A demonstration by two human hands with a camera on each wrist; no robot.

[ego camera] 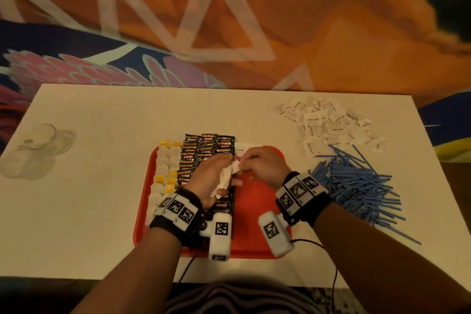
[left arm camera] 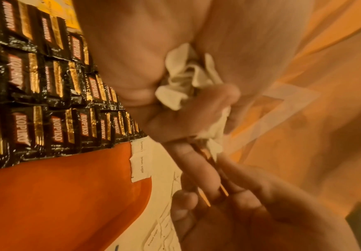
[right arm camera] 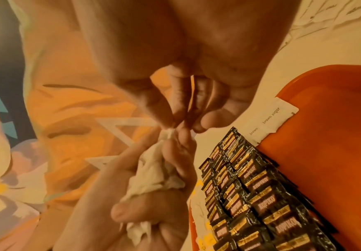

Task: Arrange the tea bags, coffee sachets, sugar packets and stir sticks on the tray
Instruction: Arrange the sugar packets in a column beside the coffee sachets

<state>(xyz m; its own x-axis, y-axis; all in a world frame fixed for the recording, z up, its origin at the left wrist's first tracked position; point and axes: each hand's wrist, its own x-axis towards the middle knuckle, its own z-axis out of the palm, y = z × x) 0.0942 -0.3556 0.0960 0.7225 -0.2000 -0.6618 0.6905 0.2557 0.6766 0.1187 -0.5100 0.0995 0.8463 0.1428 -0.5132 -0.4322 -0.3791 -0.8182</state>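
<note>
A red tray (ego camera: 254,201) lies mid-table. On it stand columns of tea bags (ego camera: 165,163), black coffee sachets (ego camera: 204,145) and, at its far edge, white sugar packets (ego camera: 240,149). My left hand (ego camera: 224,176) hovers over the sachets and grips a crumpled bunch of sugar packets (ego camera: 225,178). My right hand (ego camera: 240,163) meets it and pinches the top end of one packet in the bunch (right arm camera: 171,134). The left wrist view shows the bunch (left arm camera: 186,74) in the palm, above the sachets (left arm camera: 35,84) and a laid "brown sugar" packet (left arm camera: 141,163).
A loose pile of sugar packets (ego camera: 328,122) lies at the table's far right, with a heap of blue stir sticks (ego camera: 356,186) in front of it. Clear glasses (ego camera: 38,150) stand at the left. The tray's right half (right arm camera: 336,135) is bare red.
</note>
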